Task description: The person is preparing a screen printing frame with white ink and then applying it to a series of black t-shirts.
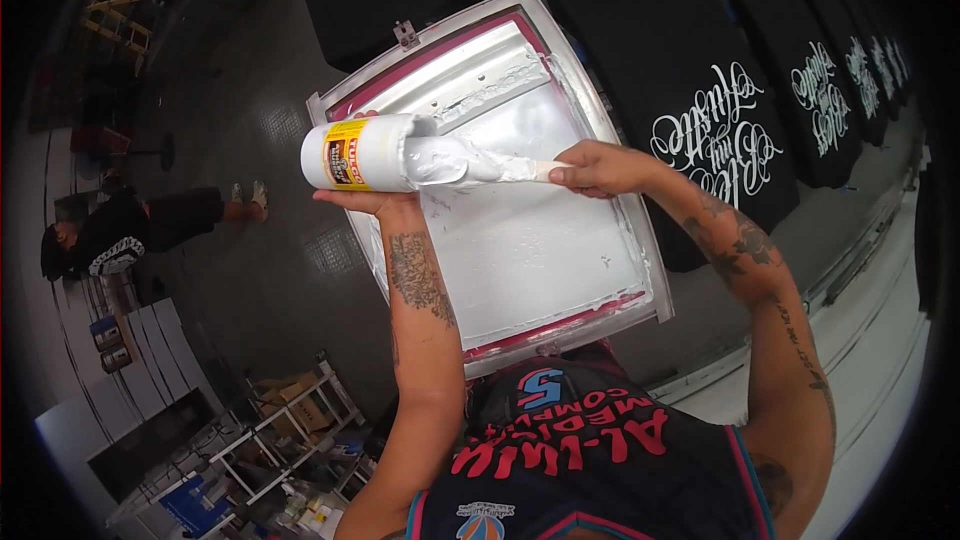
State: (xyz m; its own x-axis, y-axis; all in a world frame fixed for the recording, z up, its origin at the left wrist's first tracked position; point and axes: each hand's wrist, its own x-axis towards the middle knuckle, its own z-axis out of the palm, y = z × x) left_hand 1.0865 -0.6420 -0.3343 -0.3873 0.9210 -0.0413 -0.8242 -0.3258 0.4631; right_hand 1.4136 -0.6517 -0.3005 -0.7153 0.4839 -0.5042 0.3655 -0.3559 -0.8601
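A white plastic tub (323,158) with a yellow label lies tipped on its side in my left hand (365,198), fingers wrapped round it, its mouth facing right. My right hand (590,172) grips a pale spatula (545,170) coated in thick white paste, reaching to the tub's mouth. White paste (440,160) bulges at the opening. Below both hands is a printing screen (645,240) in a metal frame, with red tape along its edges and white paste smeared across the top and sides.
Black garments with white script prints (670,70) lie on platens at top and right. A person (120,230) is on the left, beyond the grey floor (240,280). A white metal cart (285,420) with cardboard boxes and containers stands at lower left; a ladder (115,0) is at upper left.
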